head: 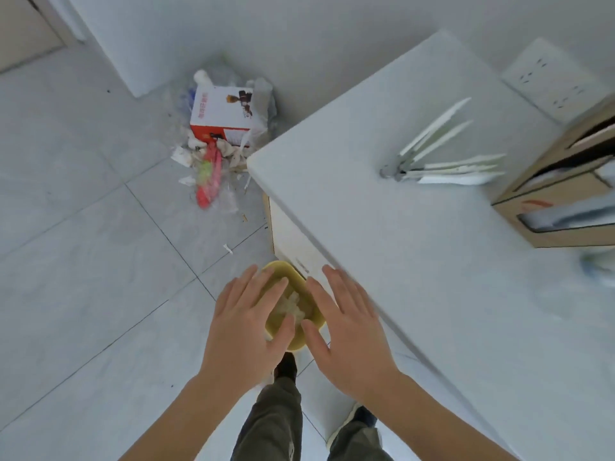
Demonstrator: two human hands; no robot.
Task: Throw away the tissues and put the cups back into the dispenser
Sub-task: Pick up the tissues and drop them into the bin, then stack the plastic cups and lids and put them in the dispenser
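Note:
A small yellow bin stands on the floor against the white cabinet. Crumpled white tissues lie inside it. My left hand hovers over the bin's left side, fingers spread, holding nothing. My right hand hovers over its right side, fingers also spread and empty. No cups or dispenser can be made out in this view.
The white countertop fills the right, with white tongs and a cardboard box on it. A pile of rubbish with a red-and-white carton lies on the tiled floor near the wall. My feet stand below the bin.

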